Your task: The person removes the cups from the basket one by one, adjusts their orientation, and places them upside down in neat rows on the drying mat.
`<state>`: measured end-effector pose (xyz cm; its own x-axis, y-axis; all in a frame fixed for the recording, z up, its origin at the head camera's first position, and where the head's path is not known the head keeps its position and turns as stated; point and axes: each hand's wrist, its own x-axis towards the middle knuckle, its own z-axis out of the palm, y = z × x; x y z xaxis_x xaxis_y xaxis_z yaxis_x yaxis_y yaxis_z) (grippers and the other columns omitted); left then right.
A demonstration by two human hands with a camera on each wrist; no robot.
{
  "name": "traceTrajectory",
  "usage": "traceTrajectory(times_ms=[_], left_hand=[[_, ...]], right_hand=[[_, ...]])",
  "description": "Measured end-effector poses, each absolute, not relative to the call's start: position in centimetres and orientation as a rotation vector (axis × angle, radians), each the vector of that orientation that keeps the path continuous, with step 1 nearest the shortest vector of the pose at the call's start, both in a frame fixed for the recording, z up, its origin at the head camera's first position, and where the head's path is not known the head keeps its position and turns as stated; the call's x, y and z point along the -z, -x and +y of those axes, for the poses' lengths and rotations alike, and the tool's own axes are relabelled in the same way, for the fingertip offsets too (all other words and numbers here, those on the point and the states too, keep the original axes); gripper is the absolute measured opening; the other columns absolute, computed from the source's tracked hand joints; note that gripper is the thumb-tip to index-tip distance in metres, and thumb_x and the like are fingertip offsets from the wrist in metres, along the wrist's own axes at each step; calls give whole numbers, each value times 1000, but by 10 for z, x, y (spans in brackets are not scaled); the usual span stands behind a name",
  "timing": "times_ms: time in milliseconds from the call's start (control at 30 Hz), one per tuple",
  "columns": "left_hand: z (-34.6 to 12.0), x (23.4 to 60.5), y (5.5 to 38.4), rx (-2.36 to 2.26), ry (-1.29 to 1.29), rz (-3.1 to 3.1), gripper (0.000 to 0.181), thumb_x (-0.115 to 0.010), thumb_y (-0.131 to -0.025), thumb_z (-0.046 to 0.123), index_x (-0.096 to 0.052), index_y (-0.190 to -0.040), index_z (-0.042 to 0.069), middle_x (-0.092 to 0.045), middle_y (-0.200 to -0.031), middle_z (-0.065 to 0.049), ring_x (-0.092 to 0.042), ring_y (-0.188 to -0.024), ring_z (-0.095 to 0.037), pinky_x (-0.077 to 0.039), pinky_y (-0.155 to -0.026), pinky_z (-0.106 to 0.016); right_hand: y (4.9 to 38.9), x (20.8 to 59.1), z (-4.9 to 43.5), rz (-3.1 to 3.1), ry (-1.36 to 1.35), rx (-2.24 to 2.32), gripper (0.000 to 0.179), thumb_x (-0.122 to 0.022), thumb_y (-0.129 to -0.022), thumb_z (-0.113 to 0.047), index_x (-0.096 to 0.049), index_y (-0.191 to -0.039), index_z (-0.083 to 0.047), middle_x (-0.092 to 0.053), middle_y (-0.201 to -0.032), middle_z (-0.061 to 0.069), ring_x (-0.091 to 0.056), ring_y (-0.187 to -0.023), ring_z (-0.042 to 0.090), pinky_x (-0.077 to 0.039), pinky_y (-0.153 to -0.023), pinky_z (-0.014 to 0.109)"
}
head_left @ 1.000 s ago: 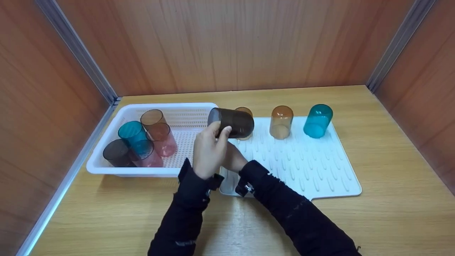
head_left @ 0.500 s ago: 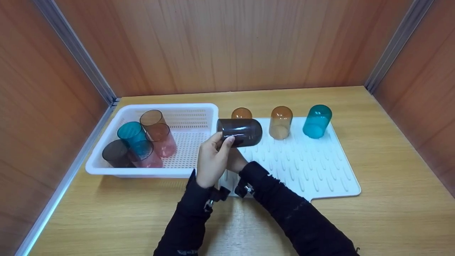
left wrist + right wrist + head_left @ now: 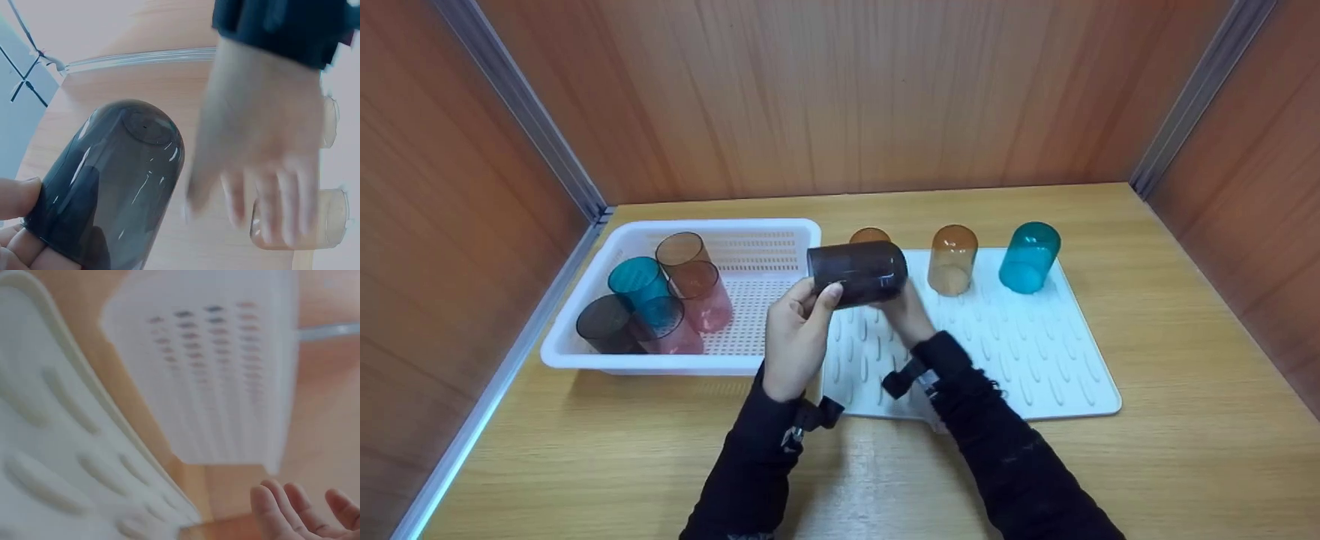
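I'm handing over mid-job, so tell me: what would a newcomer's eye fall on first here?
First, the dark cup in the middle of the head view, gripped on its side by the left hand, with the right hand near its rounded end. Next, the bright teal cup upside down at the mat's far right corner. Then the white basket on the left, holding coloured cups mouth-up.

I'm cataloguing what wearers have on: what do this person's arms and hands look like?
The left sleeve and right sleeve are long and near-black, each with a dark strap and a small shiny piece at the wrist. The left hand and right hand are ungloved.
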<state>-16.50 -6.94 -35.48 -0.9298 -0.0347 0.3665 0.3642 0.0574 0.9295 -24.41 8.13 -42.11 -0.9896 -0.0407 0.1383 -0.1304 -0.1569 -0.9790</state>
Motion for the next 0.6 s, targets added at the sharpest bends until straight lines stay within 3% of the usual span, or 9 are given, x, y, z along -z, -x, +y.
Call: traceTrajectory(times_ms=[67, 167, 267, 367, 500, 600], left_hand=[[-69, 354, 164, 1948, 326, -2044, 24, -63, -105, 2, -69, -123, -14, -78, -109, -23, -69, -88, -8, -54, -85, -21], [-68, 354, 164, 1950, 323, -2045, 24, -63, -105, 2, -69, -123, -14, -78, -111, -23, -73, -97, -15, -56, -90, -24], [-65, 355, 165, 1948, 327, -2052, 24, -63, -105, 2, -69, -122, -14, -78, -112, -23, -74, -103, -19, -57, -93, -27], [-61, 357, 166, 1959, 337, -2058, 24, -63, -105, 2, -69, -122, -14, -78, -112, -24, -75, -105, -23, -59, -94, -31], [-55, 360, 168, 2029, 354, -2064, 24, -62, -106, 2, -68, -122, -14, -77, -114, -25, -75, -113, -30, -58, -100, -38], [-50, 364, 168, 2094, 363, -2059, 25, -60, -107, 2, -67, -123, -15, -76, -115, -26, -74, -114, -32, -57, -102, -41]], right_hand=[[245, 414, 98, -1935, -214, -2379, 41, -50, -109, -12, -51, -146, 5, -61, -133, 21, -64, -108, 19, -59, -93, 40], [245, 402, 120, -1932, -196, -2410, 47, -38, -116, -32, -48, -155, -7, -56, -139, 19, -65, -120, 29, -60, -95, 39], [240, 393, 138, -1952, -279, -2385, 55, -34, -116, -38, -39, -163, -11, -51, -146, 23, -59, -132, 38, -60, -97, 38], [230, 388, 151, -1966, -425, -2327, 65, -43, -113, -46, -33, -166, -10, -46, -154, 23, -52, -140, 42, -59, -100, 41], [215, 385, 161, -2037, -606, -2185, 92, -62, -101, -64, -30, -167, -10, -41, -161, 22, -49, -144, 43, -57, -104, 51], [205, 385, 162, -2087, -697, -2101, 93, -69, -99, -59, -31, -166, -7, -38, -164, 21, -49, -146, 39, -53, -109, 50]])
